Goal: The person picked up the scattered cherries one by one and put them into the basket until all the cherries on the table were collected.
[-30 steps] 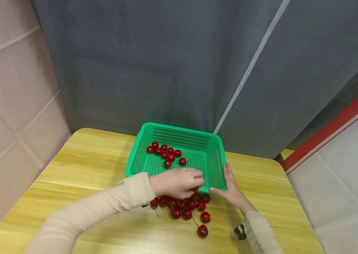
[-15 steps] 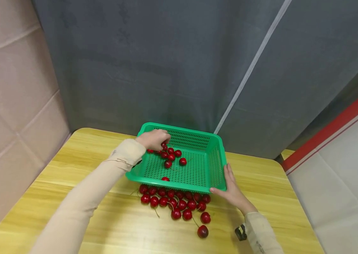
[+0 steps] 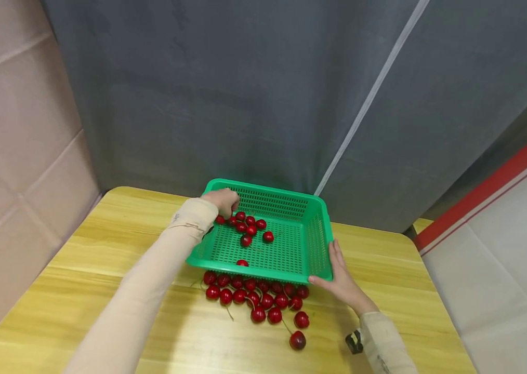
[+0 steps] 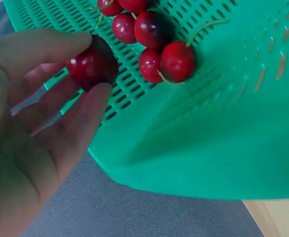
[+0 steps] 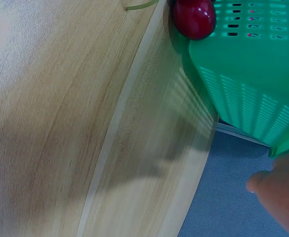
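Note:
Between thumb and fingers, my left hand [image 3: 223,201] pinches a dark red cherry [image 4: 96,64], seen in the left wrist view. It is inside the back left of the green plastic basket [image 3: 263,272], low over several cherries [image 3: 251,230] lying there. One more cherry [image 3: 242,263] shows by the basket's front wall. My right hand [image 3: 345,283] rests at the basket's front right corner, thumb at the front rim and straight fingers along the right side. In the right wrist view, only part of the right hand [image 5: 285,190] shows, beside the basket [image 5: 253,64].
Many loose cherries [image 3: 258,315], some with stems, lie on the wooden table [image 3: 188,322] along the basket's front. One cherry [image 3: 298,340] sits nearest the front edge. A grey curtain [image 3: 226,104] hangs behind, with pale panels [image 3: 15,156] at the left.
My left hand has moved from the basket's front rim to its back left, then slightly lower and left. A cherry now shows at the inner front wall. My right hand has stayed.

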Demonstrator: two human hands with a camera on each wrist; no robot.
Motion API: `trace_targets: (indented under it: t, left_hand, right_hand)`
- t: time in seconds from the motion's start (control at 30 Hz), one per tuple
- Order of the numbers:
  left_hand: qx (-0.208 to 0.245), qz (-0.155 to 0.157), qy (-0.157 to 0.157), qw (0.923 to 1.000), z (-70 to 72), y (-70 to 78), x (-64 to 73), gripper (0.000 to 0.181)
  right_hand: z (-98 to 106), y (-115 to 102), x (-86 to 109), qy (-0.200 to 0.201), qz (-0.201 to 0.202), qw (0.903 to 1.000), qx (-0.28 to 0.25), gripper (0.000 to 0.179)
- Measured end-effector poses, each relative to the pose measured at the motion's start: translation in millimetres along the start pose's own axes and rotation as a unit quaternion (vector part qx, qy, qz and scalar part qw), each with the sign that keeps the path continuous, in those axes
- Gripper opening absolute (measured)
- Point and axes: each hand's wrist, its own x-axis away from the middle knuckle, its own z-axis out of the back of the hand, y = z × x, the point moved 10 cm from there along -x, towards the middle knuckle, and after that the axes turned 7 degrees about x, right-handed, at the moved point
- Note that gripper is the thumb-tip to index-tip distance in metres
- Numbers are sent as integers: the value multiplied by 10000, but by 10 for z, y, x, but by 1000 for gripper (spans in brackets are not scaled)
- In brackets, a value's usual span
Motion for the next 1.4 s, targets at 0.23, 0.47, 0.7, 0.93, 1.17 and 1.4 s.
trace_targets:
  t: [0.23, 0.47, 0.7, 0.93, 1.17, 1.4]
  left_hand:
    - [44, 15, 26, 10000, -14, -28, -16, 32]
    - [-158, -122, 33, 9998, 24, 103, 54, 17]
    - [-544, -502, -33, 9972, -6, 356, 91, 14]
    - [-1113, -1535, 35, 9819, -218, 1011, 298, 7]
    - [-2102, -3036, 592, 9274, -540, 1877, 757, 19]
    - [-2370, -3972, 793, 8830, -1021, 2344, 1040, 26]
  right_hand:
    - [6, -3, 10, -18, -16, 10000, -74, 108]
    - [9, 20, 10, -31, -57, 10000, -59, 108]
    - [20, 38, -14, -24, -71, 9999, -67, 108]
    - [16, 36, -26, -42, -94, 9999, -68, 108]
    - [0, 25, -41, -32, -86, 9999, -102, 106]
    - [10, 6, -46, 3, 15, 10000, 12, 106]
